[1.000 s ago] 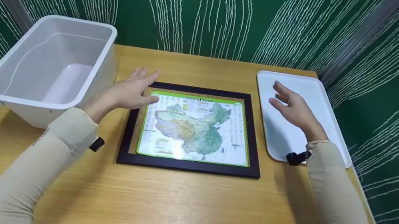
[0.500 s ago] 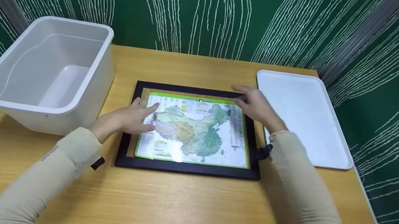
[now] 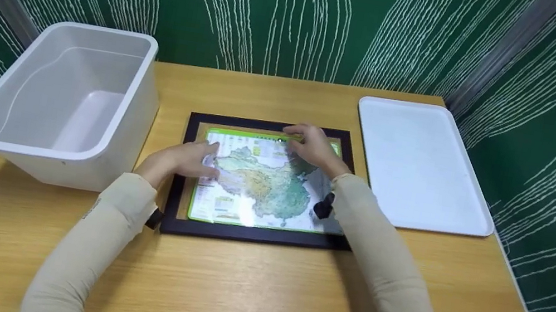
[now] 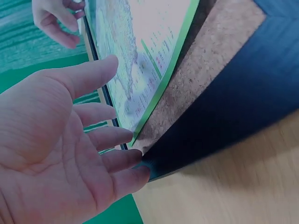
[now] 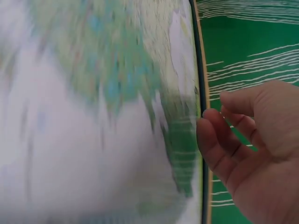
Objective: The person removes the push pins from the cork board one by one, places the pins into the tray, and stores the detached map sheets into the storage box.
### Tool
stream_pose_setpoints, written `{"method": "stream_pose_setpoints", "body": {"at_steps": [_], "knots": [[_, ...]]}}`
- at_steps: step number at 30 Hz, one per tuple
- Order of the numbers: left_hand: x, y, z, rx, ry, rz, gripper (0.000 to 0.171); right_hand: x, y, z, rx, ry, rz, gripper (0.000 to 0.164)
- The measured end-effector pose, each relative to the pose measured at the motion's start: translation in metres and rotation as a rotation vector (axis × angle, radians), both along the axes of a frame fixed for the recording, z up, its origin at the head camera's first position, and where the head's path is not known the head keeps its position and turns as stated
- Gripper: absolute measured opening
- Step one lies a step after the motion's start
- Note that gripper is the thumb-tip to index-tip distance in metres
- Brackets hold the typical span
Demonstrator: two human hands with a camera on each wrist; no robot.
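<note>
A glossy map sheet [image 3: 249, 191] with a green border lies on a dark-framed cork board [image 3: 259, 236]. Over the map's left edge, my left hand [image 3: 184, 157] has its thumb and fingers spread apart, holding nothing. The left wrist view shows that hand [image 4: 70, 135] palm up front, its lower fingertips by the board's corner. My right hand [image 3: 316, 148] is over the map's top edge with loosely bent fingers. Its fingertips are close to a small round white spot [image 3: 280, 140] there. In the right wrist view, no object shows between the fingers of that hand [image 5: 257, 140].
A deep white plastic bin [image 3: 53, 147] stands at the table's left. To the right lies a shallow white tray [image 3: 422, 169]. Green walls with white streaks [image 3: 306, 19] enclose the wooden table [image 3: 244, 291] at the back and sides.
My right hand has come left from above the tray to the map's top edge. My left hand has come down and nearer to the map's left edge. Board and map have stayed put.
</note>
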State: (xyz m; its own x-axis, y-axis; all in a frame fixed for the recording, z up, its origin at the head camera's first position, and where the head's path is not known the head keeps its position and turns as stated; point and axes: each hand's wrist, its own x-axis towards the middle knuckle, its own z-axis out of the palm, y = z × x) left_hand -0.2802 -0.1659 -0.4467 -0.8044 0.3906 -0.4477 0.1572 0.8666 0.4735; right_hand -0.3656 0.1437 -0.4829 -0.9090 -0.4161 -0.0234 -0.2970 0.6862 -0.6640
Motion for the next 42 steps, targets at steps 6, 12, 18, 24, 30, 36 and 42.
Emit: {"method": "stream_pose_setpoints", "body": {"at_steps": [6, 12, 18, 24, 30, 36, 42], "knots": [[-0.002, 0.004, -0.004, -0.019, 0.012, -0.027, 0.084, -0.002, -0.012, -0.009, -0.019, -0.007, -0.012, 0.030], [0.000, 0.006, -0.002, -0.053, -0.003, -0.030, 0.084, -0.002, -0.013, -0.013, -0.015, 0.008, -0.026, 0.027], [0.002, 0.008, -0.001, -0.098, -0.002, -0.032, 0.084, 0.000, -0.013, -0.014, -0.022, 0.007, -0.037, 0.026], [0.001, 0.010, -0.001, -0.118, -0.029, -0.034, 0.083, 0.001, -0.013, -0.014, -0.035, -0.016, -0.087, 0.025], [0.001, 0.011, -0.003, -0.135, -0.041, -0.033, 0.084, 0.001, -0.014, -0.016, -0.029, -0.059, -0.135, 0.026], [0.001, 0.012, -0.003, -0.121, -0.045, -0.024, 0.083, 0.002, -0.015, -0.017, -0.051, -0.077, -0.163, 0.023], [0.000, 0.010, -0.003, -0.104, -0.046, -0.043, 0.083, 0.000, -0.015, -0.017, -0.058, -0.074, -0.175, 0.022]]}}
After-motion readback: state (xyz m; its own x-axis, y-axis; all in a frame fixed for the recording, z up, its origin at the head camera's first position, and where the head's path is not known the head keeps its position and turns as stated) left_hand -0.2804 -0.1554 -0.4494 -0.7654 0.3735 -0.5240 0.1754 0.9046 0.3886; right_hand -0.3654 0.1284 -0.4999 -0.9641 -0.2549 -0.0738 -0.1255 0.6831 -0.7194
